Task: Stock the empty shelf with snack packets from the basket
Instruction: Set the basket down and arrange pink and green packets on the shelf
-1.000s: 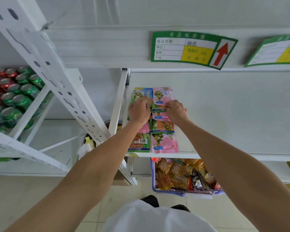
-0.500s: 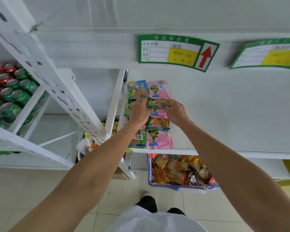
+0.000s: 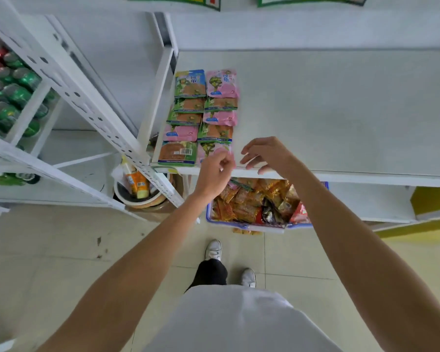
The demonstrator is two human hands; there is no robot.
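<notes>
Two overlapping rows of green and pink snack packets (image 3: pixel 203 115) lie at the left end of the white shelf (image 3: pixel 328 110). Below the shelf's front edge stands a blue basket (image 3: pixel 259 226) full of orange, gold and red packets (image 3: pixel 254 201). My left hand (image 3: pixel 215 171) hovers at the shelf's front edge, over the nearest pink packet (image 3: pixel 208 148), fingers loosely curled, holding nothing. My right hand (image 3: pixel 267 154) hangs just to its right above the shelf edge, fingers relaxed and empty.
A white perforated upright (image 3: pixel 86 102) slants across the left. Green and red cans (image 3: pixel 8 90) fill the left rack. A bucket with a bottle (image 3: pixel 137 189) stands on the floor by the upright. My feet (image 3: pixel 229 260) stand on tiled floor before the basket.
Both hands have let go of the packets in the middle of the rows and drawn back to the shelf's front edge. The view has tilted downward.
</notes>
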